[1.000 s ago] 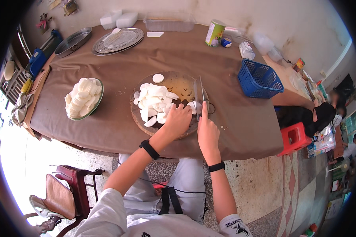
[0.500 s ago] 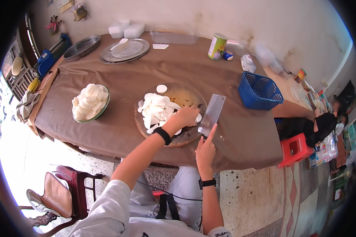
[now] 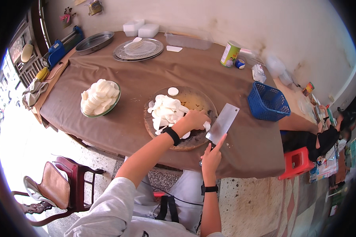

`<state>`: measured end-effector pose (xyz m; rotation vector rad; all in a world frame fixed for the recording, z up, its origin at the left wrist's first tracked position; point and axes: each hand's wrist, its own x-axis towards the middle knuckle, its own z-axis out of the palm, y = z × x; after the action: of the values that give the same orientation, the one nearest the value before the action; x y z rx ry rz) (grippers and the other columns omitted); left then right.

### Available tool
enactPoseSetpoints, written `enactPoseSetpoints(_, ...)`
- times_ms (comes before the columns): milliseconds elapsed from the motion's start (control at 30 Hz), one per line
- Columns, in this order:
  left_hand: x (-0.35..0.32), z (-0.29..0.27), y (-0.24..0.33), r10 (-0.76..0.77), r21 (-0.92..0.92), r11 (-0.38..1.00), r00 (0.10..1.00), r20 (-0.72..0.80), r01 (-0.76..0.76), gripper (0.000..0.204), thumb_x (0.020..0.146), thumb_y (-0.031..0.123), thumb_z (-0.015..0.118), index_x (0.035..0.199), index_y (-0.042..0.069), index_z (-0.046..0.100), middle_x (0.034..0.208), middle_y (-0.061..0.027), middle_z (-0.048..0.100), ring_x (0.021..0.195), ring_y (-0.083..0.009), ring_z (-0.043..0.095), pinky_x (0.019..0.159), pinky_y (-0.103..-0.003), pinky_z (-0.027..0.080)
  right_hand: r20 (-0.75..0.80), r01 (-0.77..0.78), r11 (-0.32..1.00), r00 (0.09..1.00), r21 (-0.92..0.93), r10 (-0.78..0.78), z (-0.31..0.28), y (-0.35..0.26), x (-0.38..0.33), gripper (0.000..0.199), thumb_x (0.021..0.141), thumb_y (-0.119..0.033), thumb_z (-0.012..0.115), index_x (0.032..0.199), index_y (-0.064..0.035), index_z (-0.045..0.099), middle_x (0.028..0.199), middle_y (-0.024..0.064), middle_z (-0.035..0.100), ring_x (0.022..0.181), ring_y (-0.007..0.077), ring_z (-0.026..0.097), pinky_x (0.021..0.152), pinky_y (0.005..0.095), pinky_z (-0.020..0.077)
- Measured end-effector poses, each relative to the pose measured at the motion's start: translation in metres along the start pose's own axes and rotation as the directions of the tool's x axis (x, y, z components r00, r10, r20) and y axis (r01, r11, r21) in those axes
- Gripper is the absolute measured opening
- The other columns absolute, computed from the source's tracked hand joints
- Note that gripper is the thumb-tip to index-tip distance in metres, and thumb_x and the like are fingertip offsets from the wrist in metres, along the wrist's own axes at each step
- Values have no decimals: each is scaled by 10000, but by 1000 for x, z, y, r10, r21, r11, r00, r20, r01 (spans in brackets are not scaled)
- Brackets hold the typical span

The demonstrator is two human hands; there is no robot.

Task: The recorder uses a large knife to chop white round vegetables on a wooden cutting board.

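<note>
On a round wooden chopping board (image 3: 203, 106) lies a heap of white slices (image 3: 166, 112), with one round slice (image 3: 173, 91) apart at the far rim. My left hand (image 3: 195, 119) reaches over the board's right part, fingers bent and closed at a small white piece (image 3: 207, 125); its fingertips are partly hidden. In my right hand (image 3: 211, 160) is a cleaver (image 3: 224, 121), gripped by its dark handle, the forefinger stretched along it. The blade slants away to the right beside the board's right edge. A green-rimmed bowl (image 3: 115, 103) heaped with white slices (image 3: 100, 96) stands to the left.
The brown-covered table (image 3: 130, 85) carries a blue basket (image 3: 268, 102) at right and a can (image 3: 230, 54) behind. Metal trays (image 3: 138, 50) and white foam boxes (image 3: 140, 28) sit at the back. A red stool (image 3: 296, 162) and a wooden chair (image 3: 63, 183) flank the table. People are at far right.
The view has swung, so the table and its things appear farther right and a little lower. My left hand stays over the board; the cleaver stays in my right hand beside it.
</note>
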<state>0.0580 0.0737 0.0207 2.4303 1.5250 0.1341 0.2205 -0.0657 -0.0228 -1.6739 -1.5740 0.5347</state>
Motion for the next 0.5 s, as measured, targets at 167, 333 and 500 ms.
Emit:
enactPoseSetpoints(167,-1,0,-5,95,-25,995,994,-58,-97,401,835,283,788,1230,228,748,1270,-119,697,1143,-332,716,907,-486,593,26,-8,1000,1000,-9,9,0,0,0,848,1104,-107,537,1733,-185,-26,763,224,716,551,347,705,553,485,568)
enactPoseSetpoints(333,-1,0,-5,106,-21,994,982,-158,-110,350,824,286,788,1158,185,754,1000,-119,767,979,-356,754,818,-498,604,22,3,1000,1000,-21,-2,-3,3,1,849,1101,-102,539,1733,-178,-23,781,240,718,561,357,709,558,492,569)
enactPoseSetpoints(500,1,14,-13,197,170,973,950,-243,-159,306,828,312,794,1043,101,741,854,-135,766,845,-367,768,713,-487,608,13,41,998,999,-55,-40,-5,-1,0,850,1098,-101,542,1732,-168,-19,799,255,723,571,368,714,566,498,571)
